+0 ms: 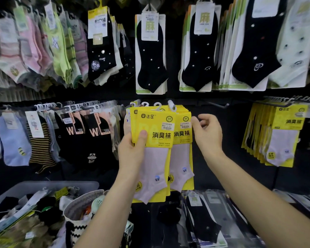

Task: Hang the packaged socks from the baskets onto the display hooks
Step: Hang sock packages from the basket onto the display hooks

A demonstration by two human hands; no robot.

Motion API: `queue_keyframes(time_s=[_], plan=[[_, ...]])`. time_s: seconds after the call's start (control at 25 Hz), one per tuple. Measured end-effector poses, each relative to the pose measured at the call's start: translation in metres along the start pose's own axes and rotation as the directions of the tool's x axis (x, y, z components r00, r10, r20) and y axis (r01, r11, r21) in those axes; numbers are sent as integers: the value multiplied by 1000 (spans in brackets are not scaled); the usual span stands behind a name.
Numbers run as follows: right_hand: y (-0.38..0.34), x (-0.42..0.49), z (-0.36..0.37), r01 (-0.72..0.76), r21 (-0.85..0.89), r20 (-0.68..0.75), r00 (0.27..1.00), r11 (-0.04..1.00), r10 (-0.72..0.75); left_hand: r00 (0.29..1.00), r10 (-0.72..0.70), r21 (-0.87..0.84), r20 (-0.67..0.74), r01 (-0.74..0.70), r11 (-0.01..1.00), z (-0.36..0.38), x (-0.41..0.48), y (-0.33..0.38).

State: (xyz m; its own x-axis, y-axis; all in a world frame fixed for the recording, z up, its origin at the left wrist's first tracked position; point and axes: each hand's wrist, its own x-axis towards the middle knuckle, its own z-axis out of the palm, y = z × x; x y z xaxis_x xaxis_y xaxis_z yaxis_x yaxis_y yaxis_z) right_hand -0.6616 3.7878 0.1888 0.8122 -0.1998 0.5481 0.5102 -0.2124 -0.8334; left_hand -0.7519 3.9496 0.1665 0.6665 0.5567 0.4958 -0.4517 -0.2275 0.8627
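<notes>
Dark display wall fills the head view, rows of socks hanging from prongs. Left hand (132,149) pinches a small stack of yellow sock packs (154,136), thumb on the front card and fingers behind, raised level with the display hook (171,104). Matching hung packs (183,133) sit just behind. Right hand (207,133) is loosely spread, holding nothing, just beside those hung packs. A woven basket (82,198) stands below left. Risks, as I judge: the stack's white hanger loops look uneven, so one may miss the hook and drop; the right hand could nudge the hung packs off
</notes>
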Motion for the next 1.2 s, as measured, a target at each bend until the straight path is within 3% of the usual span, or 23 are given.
queue_keyframes(time_s=[0.08,0.2,0.32,0.48,0.64,0.84,1.12,1.2], plan=[[-5,-11,-4,34,125,143,988,992,-52,999,-22,-28,49,23,999,11,-6,0],[-9,-22,-4,38,141,286,955,989,-78,993,-21,-63,119,29,998,24,-12,-1],[-8,-20,-9,-84,220,260,965,972,25,995,-39,-50,90,43,998,29,-14,-1],[-6,-9,-17,-207,254,222,963,945,151,994,-96,-103,-58,90,991,15,-2,1],[-11,2,-15,-176,159,229,964,971,137,985,-102,-83,-138,91,992,-13,12,3],[-9,5,5,-110,-15,247,963,994,110,986,-88,-56,-140,81,995,-34,18,9],[-3,10,15,-78,-160,207,972,984,111,999,-28,78,21,26,997,-17,2,4],[0,8,8,-57,-180,139,987,982,83,998,-15,94,56,10,995,-9,-2,3]])
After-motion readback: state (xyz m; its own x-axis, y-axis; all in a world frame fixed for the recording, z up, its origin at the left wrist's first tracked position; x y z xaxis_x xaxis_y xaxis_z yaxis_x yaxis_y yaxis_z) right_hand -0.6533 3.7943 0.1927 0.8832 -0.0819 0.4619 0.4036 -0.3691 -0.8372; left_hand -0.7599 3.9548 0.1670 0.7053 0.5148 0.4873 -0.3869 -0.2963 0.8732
